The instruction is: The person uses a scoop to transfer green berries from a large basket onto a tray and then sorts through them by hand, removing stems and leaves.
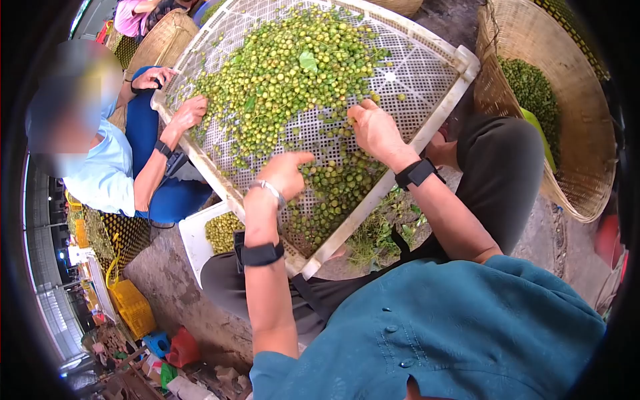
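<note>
A white perforated tray (427, 67) lies tilted across the view, with a big heap of small green-yellow fruits (287, 60) on its far part. A darker pile of fruits (330, 193) sits in the near corner. Over the near left part of the tray is my left hand (283, 175), its index finger stretched out to the right and nothing seen in it. My right hand (377, 132) is at the heap's lower right edge, fingers pinched together; whatever they hold is too small to name. A green leaf (308, 61) rests on the heap.
A co-worker in light blue (110, 167) sits at the left, both hands at the tray's left edge. A large wicker basket (587, 133) with green fruits stands at the right. Below the tray are a white container (193, 247) and plant scraps (373, 237). A yellow crate (133, 307) is lower left.
</note>
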### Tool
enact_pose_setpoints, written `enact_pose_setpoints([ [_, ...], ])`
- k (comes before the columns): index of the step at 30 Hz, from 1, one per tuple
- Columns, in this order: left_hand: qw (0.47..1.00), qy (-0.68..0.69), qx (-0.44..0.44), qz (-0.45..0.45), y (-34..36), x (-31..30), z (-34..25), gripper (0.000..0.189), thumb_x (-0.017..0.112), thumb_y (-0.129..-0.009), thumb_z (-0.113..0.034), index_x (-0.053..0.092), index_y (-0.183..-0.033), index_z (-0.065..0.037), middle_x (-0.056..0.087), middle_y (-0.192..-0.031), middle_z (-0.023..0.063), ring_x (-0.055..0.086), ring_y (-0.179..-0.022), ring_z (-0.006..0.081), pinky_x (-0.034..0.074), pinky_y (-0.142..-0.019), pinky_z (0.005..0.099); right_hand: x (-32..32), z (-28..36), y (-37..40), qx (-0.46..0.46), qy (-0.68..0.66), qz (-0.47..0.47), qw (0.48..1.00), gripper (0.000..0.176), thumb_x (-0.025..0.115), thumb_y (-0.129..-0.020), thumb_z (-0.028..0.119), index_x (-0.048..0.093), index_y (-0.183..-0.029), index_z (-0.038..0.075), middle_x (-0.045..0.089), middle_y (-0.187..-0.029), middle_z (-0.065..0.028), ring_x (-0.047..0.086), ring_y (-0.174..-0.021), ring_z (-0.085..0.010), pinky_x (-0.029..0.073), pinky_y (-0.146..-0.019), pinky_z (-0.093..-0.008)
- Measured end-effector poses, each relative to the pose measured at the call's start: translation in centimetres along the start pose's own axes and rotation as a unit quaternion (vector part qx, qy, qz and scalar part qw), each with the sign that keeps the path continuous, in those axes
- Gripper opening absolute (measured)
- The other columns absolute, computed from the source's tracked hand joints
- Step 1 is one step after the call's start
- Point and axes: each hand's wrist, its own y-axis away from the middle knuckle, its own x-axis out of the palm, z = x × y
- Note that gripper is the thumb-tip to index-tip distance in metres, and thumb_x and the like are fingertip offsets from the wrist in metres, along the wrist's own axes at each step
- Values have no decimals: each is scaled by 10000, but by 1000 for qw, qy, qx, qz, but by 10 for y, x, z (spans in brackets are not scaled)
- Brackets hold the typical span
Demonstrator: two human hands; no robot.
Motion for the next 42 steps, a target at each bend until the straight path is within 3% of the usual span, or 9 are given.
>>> enact_pose_setpoints([
  [5, 960, -99, -76, -251, -51, -4, -6, 617, 407, -678, 47, 447, -1254, -170, 307, -1389, 113, 290, -1269, 325, 317, -975, 525, -1, 1, 5, -22, -9, 2, 1000, 165, 523, -711, 2, 588, -862, 23, 550, -859, -186, 561, -773, -375, 473, -684, -426],
  [6, 969, -78, -128, -197, -63, -4, -7, 730, 416, -680, 53, 315, -1337, -250, 98, -1465, 67, 117, -1321, 369, 232, -961, 642, -2, 2, 4, -22, 10, 11, 1000, 181, 534, -697, 4, 594, -867, 24, 558, -865, -193, 568, -776, -372, 482, -685, -414],
  [17, 972, -82, -218, -40, -22, 33, -20, 808, 471, -753, -2, 121, -1387, -360, -85, -1469, 67, 14, -1320, 422, 146, -972, 669, 5, -4, -2, -33, -22, -47, 998, 202, 522, -708, -11, 582, -900, 12, 570, -841, -217, 562, -794, -378, 478, -713, -410],
  [21, 980, -68, -182, -36, 8, 55, -13, 783, 454, -741, 20, 177, -1377, -344, -23, -1472, 64, 45, -1307, 447, 260, -934, 656, -6, -3, -3, -22, -95, -1, 995, 168, 530, -707, 40, 595, -860, 14, 595, -780, -217, 573, -818, -373, 471, -738, -412],
  [23, 991, -86, -94, -44, 21, 55, -9, 701, 423, -703, 42, 301, -1343, -217, 66, -1454, 152, 107, -1276, 487, 253, -1033, 450, -12, 1, -5, -56, -105, -17, 993, 158, 567, -690, 57, 616, -834, 14, 592, -674, -187, 597, -736, -296, 476, -681, -347],
  [25, 967, 15, 5, -256, 20, 65, 19, 358, 512, -686, 8, 612, -1024, -57, 524, -1186, 154, 493, -1088, 314, 406, -920, 353, -17, 3, -7, 99, -279, 77, 952, 156, 595, -680, 68, 636, -821, 16, 607, -651, -133, 594, -646, -188, 464, -621, -288],
  [28, 948, 33, 30, -316, 10, 55, 29, 144, 667, -639, -40, 680, -782, -36, 661, -860, 105, 633, -740, 244, 504, -690, 308, -16, 2, -7, 101, -351, 88, 927, 149, 600, -692, 77, 648, -820, 17, 627, -677, -68, 567, -609, -109, 446, -575, -258],
  [35, 893, 316, -177, -266, 1, 56, 22, 84, 677, -646, -77, 688, -726, -55, 643, -637, 82, 618, -583, 171, 494, -582, 284, -26, 13, 1, -19, -203, 231, 951, 66, 644, -649, 57, 644, -702, 18, 608, -620, -73, 557, -571, -124, 447, -558, -269],
  [42, 898, 173, -117, -388, -27, 39, 18, 200, 701, -687, -181, 680, -796, -15, 639, -628, 72, 598, -546, 121, 473, -533, 246, -48, 35, 4, 12, -36, 401, 915, 167, 625, -695, 246, 668, -758, 98, 647, -771, -111, 616, -777, -263, 481, -713, -344],
])
